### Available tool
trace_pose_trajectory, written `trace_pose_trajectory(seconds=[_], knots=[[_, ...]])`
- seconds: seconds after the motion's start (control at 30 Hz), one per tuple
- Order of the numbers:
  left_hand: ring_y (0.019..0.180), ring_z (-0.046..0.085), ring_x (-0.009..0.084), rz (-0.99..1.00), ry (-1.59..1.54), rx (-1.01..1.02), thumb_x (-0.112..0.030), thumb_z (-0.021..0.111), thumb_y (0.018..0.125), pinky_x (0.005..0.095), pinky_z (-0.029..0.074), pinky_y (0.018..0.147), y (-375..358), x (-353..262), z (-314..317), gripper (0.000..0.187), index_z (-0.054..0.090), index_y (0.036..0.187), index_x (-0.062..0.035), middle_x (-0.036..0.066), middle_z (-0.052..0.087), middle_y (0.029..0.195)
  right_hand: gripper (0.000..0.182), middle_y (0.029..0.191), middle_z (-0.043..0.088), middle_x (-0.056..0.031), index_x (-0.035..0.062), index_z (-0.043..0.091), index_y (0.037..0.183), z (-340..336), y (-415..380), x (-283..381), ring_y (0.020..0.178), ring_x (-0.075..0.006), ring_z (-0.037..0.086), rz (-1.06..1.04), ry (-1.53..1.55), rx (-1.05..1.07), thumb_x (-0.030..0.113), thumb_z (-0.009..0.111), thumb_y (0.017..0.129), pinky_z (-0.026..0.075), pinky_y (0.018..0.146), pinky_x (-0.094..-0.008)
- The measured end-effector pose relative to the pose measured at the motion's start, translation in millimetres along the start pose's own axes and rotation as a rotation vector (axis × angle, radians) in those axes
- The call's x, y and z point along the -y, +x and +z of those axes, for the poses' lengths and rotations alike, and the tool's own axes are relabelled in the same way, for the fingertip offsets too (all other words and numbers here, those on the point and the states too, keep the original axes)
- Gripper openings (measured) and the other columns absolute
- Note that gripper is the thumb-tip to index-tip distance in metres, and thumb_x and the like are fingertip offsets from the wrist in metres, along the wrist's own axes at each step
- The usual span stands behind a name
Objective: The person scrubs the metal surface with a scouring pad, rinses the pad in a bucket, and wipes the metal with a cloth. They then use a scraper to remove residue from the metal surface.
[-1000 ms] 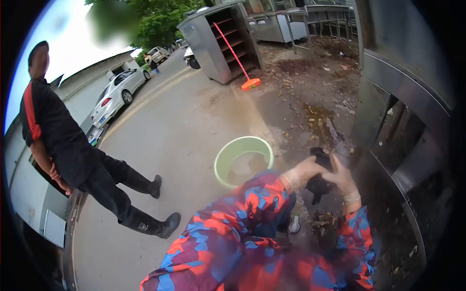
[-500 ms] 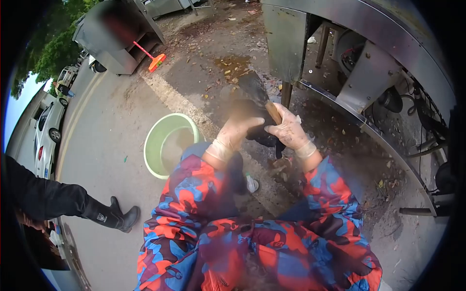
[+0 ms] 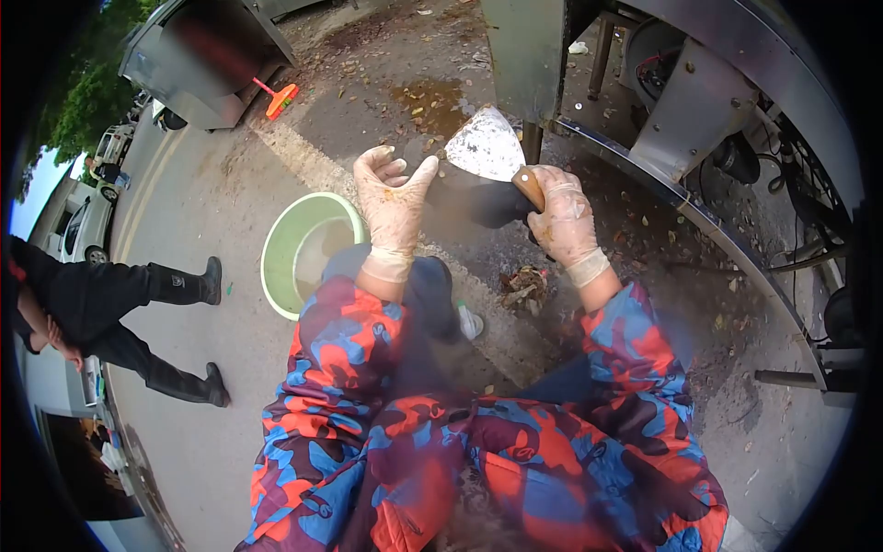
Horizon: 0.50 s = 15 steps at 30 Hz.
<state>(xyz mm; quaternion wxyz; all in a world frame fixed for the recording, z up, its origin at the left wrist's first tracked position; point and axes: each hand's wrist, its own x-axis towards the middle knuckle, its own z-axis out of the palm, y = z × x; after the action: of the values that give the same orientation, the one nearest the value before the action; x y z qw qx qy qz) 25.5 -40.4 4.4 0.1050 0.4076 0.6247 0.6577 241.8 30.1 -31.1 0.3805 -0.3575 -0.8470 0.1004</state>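
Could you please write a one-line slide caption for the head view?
Gloved right hand grips a cleaver by its handle; left hand open beside it, above a green basin.

cleaver (image 3: pixel 486 147): broad steel blade, dull and smeared, brown wooden handle. Blade raised, pointing up and away from me, flat face toward the camera.
cleaver hold: my right hand (image 3: pixel 563 225), in a thin pale glove, is closed round the handle just below the blade.
dark object (image 3: pixel 474 198): blurred black lump under the blade, beside my right hand; can't tell what it is.
left hand (image 3: pixel 391 204): gloved, fingers spread, just left of the blade and the lump; contact unclear.
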Motion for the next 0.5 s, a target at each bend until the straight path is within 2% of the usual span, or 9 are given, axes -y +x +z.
trace_pose_trajectory(seconds=[0.03,0.07,0.1,0.17,0.23,0.3,0.33,0.4,0.5], knots=[[0.096,0.057,0.0161,0.023,0.027,-0.009,-0.012,0.083,0.073,0.0276,0.051,0.080,0,0,-1,0.056,0.047,0.115,-0.0023,0.012,0.053,0.110,0.056,0.114,0.059,-0.0137,0.0054,0.056,0.115,-1,-1,-1,0.107,-0.0370,0.053,0.009,-0.030,-0.003,0.003,0.071,0.062,0.044,0.094,-0.0429],[0.095,0.057,0.0157,-0.015,-0.019,0.104,-0.008,0.081,0.074,0.0270,0.052,0.080,1,-5,-2,0.057,0.047,0.120,-0.0029,0.012,0.053,0.112,0.056,0.114,0.059,-0.0137,0.0054,0.056,0.115,-2,-2,-1,0.107,-0.0370,0.053,0.012,-0.031,-0.002,0.003,0.071,0.062,0.044,0.094,-0.0429],[0.095,0.057,0.0157,-0.019,-0.018,0.105,-0.008,0.081,0.074,0.0270,0.052,0.080,0,-3,-1,0.057,0.047,0.120,-0.0029,0.012,0.053,0.112,0.055,0.114,0.059,-0.0132,0.0058,0.056,0.115,-4,-3,-1,0.107,-0.0366,0.053,-0.001,-0.046,-0.010,0.004,0.070,0.062,0.044,0.094,-0.0428],[0.096,0.058,0.0152,-0.084,-0.084,0.270,-0.006,0.079,0.075,0.0267,0.052,0.081,0,1,3,0.061,0.046,0.126,-0.0032,0.012,0.054,0.114,0.054,0.114,0.059,-0.0127,0.0061,0.056,0.115,-7,-4,0,0.107,-0.0363,0.053,-0.015,-0.058,-0.014,0.004,0.070,0.062,0.045,0.094,-0.0426],[0.097,0.058,0.0147,-0.123,-0.107,0.293,-0.006,0.078,0.077,0.0267,0.052,0.079,-3,3,6,0.061,0.047,0.129,-0.0032,0.012,0.055,0.116,0.054,0.115,0.059,-0.0122,0.0066,0.056,0.115,-8,-6,1,0.107,-0.0355,0.054,-0.044,-0.094,-0.026,0.004,0.070,0.063,0.045,0.093,-0.0422],[0.091,0.060,0.0126,-0.071,-0.114,0.329,-0.007,0.074,0.082,0.0252,0.053,0.074,-5,5,8,0.046,0.053,0.123,-0.0024,0.010,0.061,0.110,0.053,0.115,0.059,-0.0121,0.0067,0.057,0.114,-12,-6,3,0.107,-0.0353,0.054,-0.044,-0.093,-0.018,0.004,0.070,0.062,0.045,0.093,-0.0422],[0.091,0.060,0.0126,-0.077,-0.115,0.330,-0.007,0.074,0.082,0.0252,0.053,0.074,-6,5,9,0.046,0.053,0.123,-0.0024,0.010,0.061,0.110,0.053,0.115,0.059,-0.0120,0.0068,0.057,0.114,-14,-6,3,0.107,-0.0351,0.054,-0.047,-0.092,-0.015,0.004,0.070,0.062,0.045,0.093,-0.0422],[0.080,0.063,0.0111,-0.175,-0.153,0.373,-0.008,0.069,0.086,0.0235,0.052,0.066,-5,6,8,0.032,0.059,0.116,-0.0018,0.008,0.066,0.097,0.053,0.115,0.059,-0.0119,0.0068,0.057,0.114,-14,-9,2,0.108,-0.0349,0.054,-0.057,-0.101,-0.009,0.004,0.069,0.062,0.045,0.093,-0.0422],[0.074,0.064,0.0122,-0.239,-0.173,0.394,-0.002,0.066,0.086,0.0230,0.053,0.066,-2,3,5,0.025,0.060,0.111,0.0023,0.008,0.066,0.088,0.052,0.115,0.059,-0.0118,0.0067,0.057,0.113,-13,-11,1,0.108,-0.0348,0.054,-0.076,-0.109,-0.012,0.004,0.069,0.062,0.046,0.092,-0.0423]])
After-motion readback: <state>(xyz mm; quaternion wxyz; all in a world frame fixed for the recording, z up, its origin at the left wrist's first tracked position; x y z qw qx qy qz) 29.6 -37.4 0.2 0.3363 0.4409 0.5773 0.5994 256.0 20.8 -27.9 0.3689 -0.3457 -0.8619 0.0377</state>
